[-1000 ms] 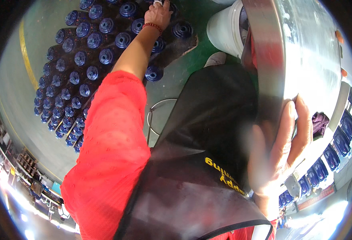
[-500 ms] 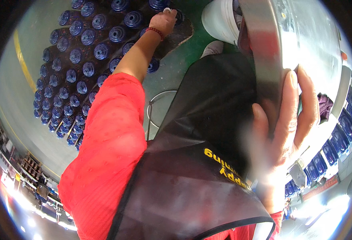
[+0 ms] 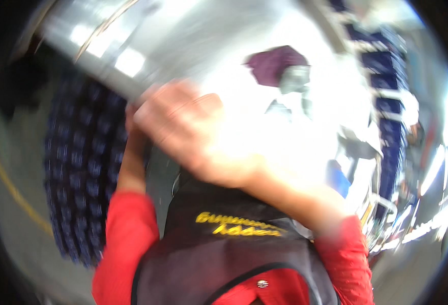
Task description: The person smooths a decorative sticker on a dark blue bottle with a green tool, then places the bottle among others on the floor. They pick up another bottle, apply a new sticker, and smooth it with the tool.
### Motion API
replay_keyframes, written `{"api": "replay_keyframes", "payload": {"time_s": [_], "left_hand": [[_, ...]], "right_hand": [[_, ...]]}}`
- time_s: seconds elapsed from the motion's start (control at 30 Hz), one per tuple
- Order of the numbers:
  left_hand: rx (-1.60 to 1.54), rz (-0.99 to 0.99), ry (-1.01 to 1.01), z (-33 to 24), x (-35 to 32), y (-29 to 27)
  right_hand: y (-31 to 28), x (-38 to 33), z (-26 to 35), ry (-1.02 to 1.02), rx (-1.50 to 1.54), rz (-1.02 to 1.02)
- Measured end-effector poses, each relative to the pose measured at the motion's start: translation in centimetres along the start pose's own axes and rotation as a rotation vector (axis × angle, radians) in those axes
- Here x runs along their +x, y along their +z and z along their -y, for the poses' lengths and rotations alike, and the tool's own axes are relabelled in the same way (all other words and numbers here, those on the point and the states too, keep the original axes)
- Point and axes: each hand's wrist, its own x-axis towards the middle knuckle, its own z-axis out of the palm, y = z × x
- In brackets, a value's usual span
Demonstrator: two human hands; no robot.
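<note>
Drum: a big shiny metal drum (image 3: 147,46) fills the top of the view, tilted, its rim running down toward the left; half a second ago it stood at the right edge, so it has swung across and up in front of the person

Right hand: the right hand (image 3: 183,127) lies flat on the drum's lower wall, fingers spread and pressed to the metal, palm bearing on it rather than closed round anything; it was on the drum a moment ago too, so the hold has carried through the swing

Left hand: the left hand (image 3: 131,118) is mostly hidden behind the right one, up at the drum's rim; I cannot tell whether it grips or only touches; a second ago this arm was stretched out to the blue spools, so it has come back to the drum

Meaning: as I read it, both hands are now on the drum, and it is being tipped or lifted, mid-move, hence the heavy blur

Spools: rows of dark blue spools (image 3: 81,178) on the floor at the left, below the drum

Clothing: black apron (image 3: 224,254) over red sleeves (image 3: 127,239)

Background: bright, washed-out room on the right, with blue racks (image 3: 386,91) and a purple thing (image 3: 272,63) too blurred to name
</note>
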Motion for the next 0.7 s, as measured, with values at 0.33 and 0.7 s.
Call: {"api": "replay_keyframes", "payload": {"time_s": [0.33,0.7], "left_hand": [[0.465,0.345,0.533,-3.2,-18.5,8.7],[-0.315,-0.02,0.045,-21.0,-18.4,-24.1]], "right_hand": [[-18.8,-17.8,-14.7,0.364,-0.223,-0.519],[-30.4,-34.2,-50.9,0.838,-0.716,-0.56]]}}
